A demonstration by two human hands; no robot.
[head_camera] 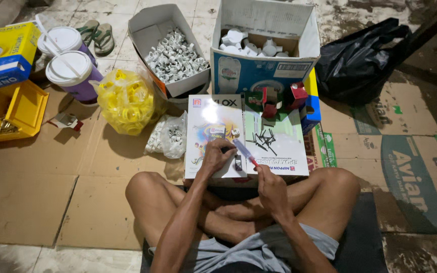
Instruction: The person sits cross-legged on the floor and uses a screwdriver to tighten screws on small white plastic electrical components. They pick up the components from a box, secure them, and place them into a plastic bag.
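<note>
I sit cross-legged on flattened cardboard with a glossy white board (213, 119) across my knees. My left hand (217, 155) rests on the board with its fingers curled over a small dark part. My right hand (270, 186) grips the red handle of a screwdriver (244, 152), whose shaft points up and left toward the left hand. A small dark block (238, 162) lies between the hands. A loose pile of black screws (265, 138) lies on the board beyond them, and small red and green boxes (271, 101) stand at its far edge.
An open box of white clips (174, 56) and a blue box of white fittings (251, 45) stand beyond the board. A bag of yellow rings (127, 101), a clear bag of clips (168, 135), two lidded cups (69, 68), yellow boxes (6, 108) and a black bag (360, 60) surround me.
</note>
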